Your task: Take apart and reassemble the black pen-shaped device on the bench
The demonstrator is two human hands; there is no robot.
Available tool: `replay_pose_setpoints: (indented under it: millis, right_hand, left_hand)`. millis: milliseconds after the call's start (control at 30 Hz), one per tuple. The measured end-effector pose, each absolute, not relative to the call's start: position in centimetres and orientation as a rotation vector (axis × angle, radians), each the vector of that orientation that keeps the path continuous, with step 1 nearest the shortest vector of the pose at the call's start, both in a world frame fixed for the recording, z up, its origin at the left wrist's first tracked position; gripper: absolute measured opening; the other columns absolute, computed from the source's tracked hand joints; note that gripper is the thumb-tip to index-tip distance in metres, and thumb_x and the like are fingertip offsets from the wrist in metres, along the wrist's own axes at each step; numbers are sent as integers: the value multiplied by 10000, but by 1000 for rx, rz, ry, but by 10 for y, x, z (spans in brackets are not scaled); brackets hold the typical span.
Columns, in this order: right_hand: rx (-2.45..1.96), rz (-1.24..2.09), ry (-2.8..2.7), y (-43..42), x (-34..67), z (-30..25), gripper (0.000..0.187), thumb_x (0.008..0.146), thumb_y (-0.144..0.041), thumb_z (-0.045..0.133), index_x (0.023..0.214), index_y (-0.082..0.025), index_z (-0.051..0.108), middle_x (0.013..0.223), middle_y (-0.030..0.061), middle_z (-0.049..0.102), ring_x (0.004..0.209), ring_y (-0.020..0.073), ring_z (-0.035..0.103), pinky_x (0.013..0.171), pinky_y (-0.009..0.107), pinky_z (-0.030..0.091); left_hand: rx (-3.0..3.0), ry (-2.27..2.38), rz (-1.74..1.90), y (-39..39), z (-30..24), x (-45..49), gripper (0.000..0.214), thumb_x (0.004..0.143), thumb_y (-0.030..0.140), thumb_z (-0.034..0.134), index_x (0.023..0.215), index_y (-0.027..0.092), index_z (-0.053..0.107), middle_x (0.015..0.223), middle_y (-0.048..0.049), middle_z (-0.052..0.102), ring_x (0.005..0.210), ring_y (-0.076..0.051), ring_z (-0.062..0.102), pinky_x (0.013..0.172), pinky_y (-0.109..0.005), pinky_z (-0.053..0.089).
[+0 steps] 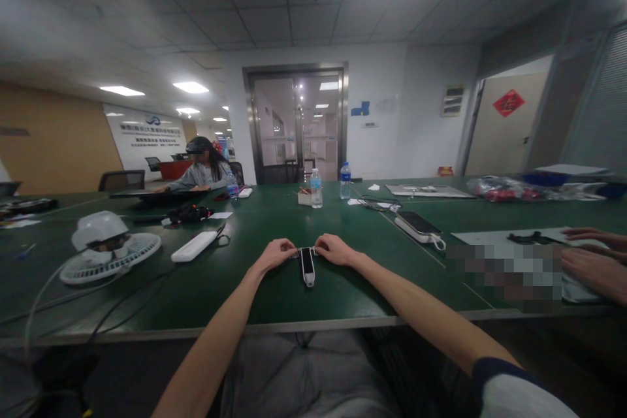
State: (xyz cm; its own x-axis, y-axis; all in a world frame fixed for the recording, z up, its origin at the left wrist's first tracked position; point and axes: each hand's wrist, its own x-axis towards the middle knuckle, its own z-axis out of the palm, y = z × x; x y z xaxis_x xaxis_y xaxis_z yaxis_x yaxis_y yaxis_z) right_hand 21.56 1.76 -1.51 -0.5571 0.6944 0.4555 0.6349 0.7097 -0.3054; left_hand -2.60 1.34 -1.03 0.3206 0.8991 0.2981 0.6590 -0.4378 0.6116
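Observation:
A slim white device with a black top panel [307, 266] lies on the green table, its narrow pale end towards me. At its far left corner my left hand [277, 253] is closed, fingertips pinching a small pale part that sticks out from the side. My right hand [335, 249] mirrors it at the far right corner, thumb and fingers pressed together on a similar small part. Both wrists rest low over the tabletop. The exact shape of the pinched parts is too small to make out.
Left lie a white power strip [196, 247] and a white fan [112, 255] with cables. Bottles [316, 189] and a small box [304, 196] stand ahead. A phone on a white block [418, 225] lies right, near a co-worker's hands [595, 261]. Another person [203, 166] sits far left.

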Motion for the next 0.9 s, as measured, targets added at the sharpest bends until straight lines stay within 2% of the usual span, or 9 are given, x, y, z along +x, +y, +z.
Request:
replay_pose_setpoints:
  millis: [233,400,567,733,900]
  right_hand:
    - [-1004,161,-2327,13,214,-14,139,824,-257,540,907,-153,578,827,42,577,705,125,518,637,242,407]
    - [-1014,133,-2319,10,212,-12,109,822,-251,542,856,-150,567,799,39,569,690,125,507,623,238,398]
    - [-1042,124,-2337,12,213,-13,167,856,-289,499,815,-150,582,792,46,564,692,127,505,634,245,392]
    - [-1026,175,-2307,14,213,-16,142,823,-265,536,911,-153,549,807,26,560,674,116,501,616,235,395]
    - [-1040,149,-2339,17,214,-17,121,841,-259,508,843,-153,566,813,39,560,711,125,504,650,246,396]
  left_hand:
    - [2221,1363,864,13,-10,-26,321,712,419,574,839,140,670,736,-32,624,671,-156,540,602,-245,395]
    - [2226,1333,890,13,-9,-26,289,689,391,602,821,143,671,704,-18,601,654,-147,520,583,-236,382]
    - [2244,1367,888,13,-10,-25,286,707,391,586,830,146,668,717,-21,602,656,-145,515,585,-237,380]
    - [2247,1392,847,13,-9,-25,303,706,407,588,848,152,669,721,-22,596,656,-149,514,576,-236,375]
    - [2250,1407,831,10,-7,-24,289,704,394,585,841,156,673,715,-21,592,656,-152,516,572,-239,369]
